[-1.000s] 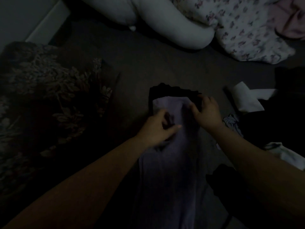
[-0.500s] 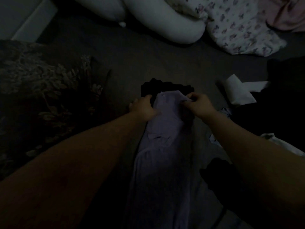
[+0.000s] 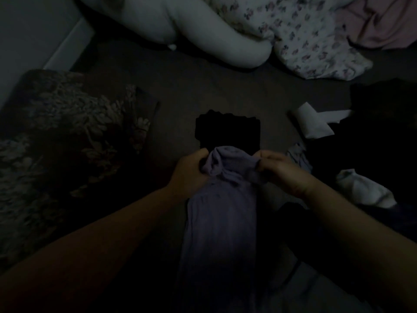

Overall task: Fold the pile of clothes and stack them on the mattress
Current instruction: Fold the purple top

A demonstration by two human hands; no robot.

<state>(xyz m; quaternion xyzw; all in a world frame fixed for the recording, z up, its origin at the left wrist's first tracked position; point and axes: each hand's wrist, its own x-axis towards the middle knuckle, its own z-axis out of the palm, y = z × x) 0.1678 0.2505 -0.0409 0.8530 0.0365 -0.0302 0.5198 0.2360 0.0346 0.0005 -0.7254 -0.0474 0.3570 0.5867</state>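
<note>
A long lavender garment [image 3: 221, 218] lies lengthwise on the dark mattress [image 3: 203, 86] in front of me. My left hand [image 3: 189, 172] grips its far left corner and my right hand [image 3: 279, 170] pinches its far right corner, with the far end bunched and lifted between them. Just beyond the hands sits a folded black garment [image 3: 228, 129], flat on the mattress. The room is very dim.
A floral cushion [image 3: 67, 141] lies at the left. White pillows [image 3: 203, 30] and a flowered quilt [image 3: 311, 41] lie at the back. At the right are a folded white piece [image 3: 313, 123], a white sock [image 3: 363, 190] and a dark heap of clothes [image 3: 383, 132].
Both hands have taken the lavender garment's far end and drawn it back toward me, off the black folded garment, which now shows more fully.
</note>
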